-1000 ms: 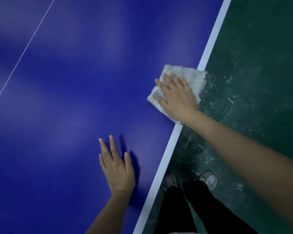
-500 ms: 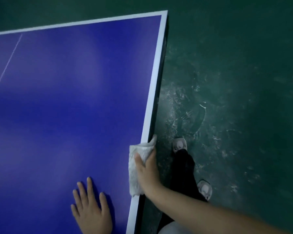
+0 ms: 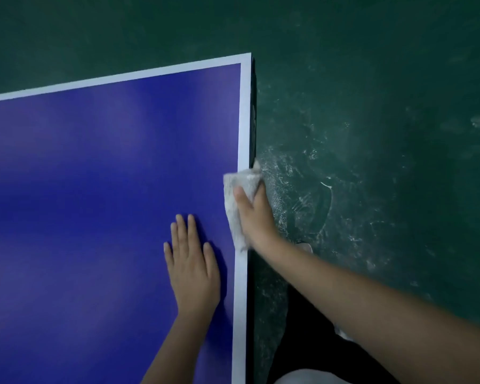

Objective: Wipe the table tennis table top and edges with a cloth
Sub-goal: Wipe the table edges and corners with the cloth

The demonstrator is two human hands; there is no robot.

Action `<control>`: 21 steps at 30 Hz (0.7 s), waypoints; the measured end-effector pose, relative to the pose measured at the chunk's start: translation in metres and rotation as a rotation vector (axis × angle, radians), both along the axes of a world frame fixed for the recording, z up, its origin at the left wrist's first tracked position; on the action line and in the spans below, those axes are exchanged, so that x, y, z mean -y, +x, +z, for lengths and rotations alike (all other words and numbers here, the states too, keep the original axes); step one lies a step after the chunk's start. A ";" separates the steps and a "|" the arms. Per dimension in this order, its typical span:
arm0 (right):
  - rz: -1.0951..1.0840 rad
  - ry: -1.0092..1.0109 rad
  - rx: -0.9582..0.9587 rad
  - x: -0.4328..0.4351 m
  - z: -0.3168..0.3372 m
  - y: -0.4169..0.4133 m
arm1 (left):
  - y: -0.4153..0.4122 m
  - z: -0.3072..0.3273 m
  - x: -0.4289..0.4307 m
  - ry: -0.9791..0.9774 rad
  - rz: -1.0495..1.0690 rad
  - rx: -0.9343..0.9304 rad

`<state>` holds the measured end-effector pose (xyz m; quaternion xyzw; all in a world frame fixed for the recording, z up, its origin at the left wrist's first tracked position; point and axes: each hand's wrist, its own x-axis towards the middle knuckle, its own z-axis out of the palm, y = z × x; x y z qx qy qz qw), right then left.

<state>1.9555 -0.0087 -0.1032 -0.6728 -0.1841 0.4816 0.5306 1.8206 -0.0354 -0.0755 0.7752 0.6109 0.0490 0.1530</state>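
At table [image 3: 94,189] edge, right hand [image 3: 257,214] grips cloth [image 3: 239,195]; left hand [image 3: 191,267] flat.

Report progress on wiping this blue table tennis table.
Done: cannot tell; the blue table tennis table top shows only glare, no wipe marks. In hand: the right hand grips a white fluffy cloth wrapped over the white-lined side edge; the left hand rests flat on the top. Left, probably: that edge up to the far corner and the far end edge.
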 end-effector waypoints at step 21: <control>-0.025 -0.042 0.037 -0.195 0.004 0.139 | 0.043 -0.003 -0.072 0.014 -0.152 -0.128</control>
